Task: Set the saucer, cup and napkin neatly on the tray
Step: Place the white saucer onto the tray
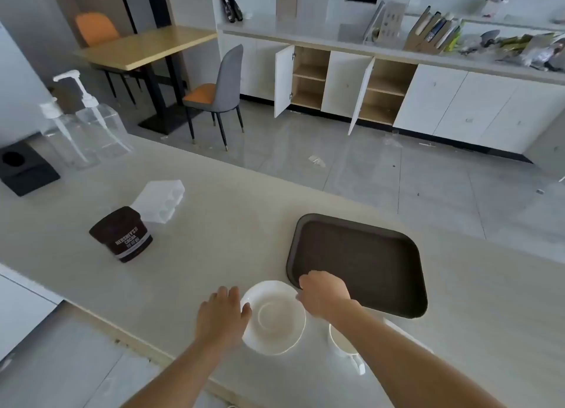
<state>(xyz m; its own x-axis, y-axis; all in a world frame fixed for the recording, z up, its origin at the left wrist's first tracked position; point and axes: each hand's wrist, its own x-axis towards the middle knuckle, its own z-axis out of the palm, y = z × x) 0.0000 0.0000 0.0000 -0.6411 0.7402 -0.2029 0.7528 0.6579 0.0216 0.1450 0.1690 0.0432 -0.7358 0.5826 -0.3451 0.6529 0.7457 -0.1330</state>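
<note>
A white saucer [273, 317] lies on the pale counter just left of a dark brown tray [360, 261]. My left hand [221, 313] touches the saucer's left rim, thumb on its edge. My right hand [324, 291] grips the saucer's right rim, over the tray's near left corner. A white cup [342, 343] with a handle stands on the counter under my right forearm, partly hidden. Something white, perhaps the napkin [406, 334], shows behind that forearm. Nothing lies on the tray.
A brown cocoa tub [122, 235] and a white plastic mould [159, 201] sit to the left. Two clear pump bottles [88, 129] and a black box [23, 170] stand at the far left. The counter's far edge drops to the floor beyond the tray.
</note>
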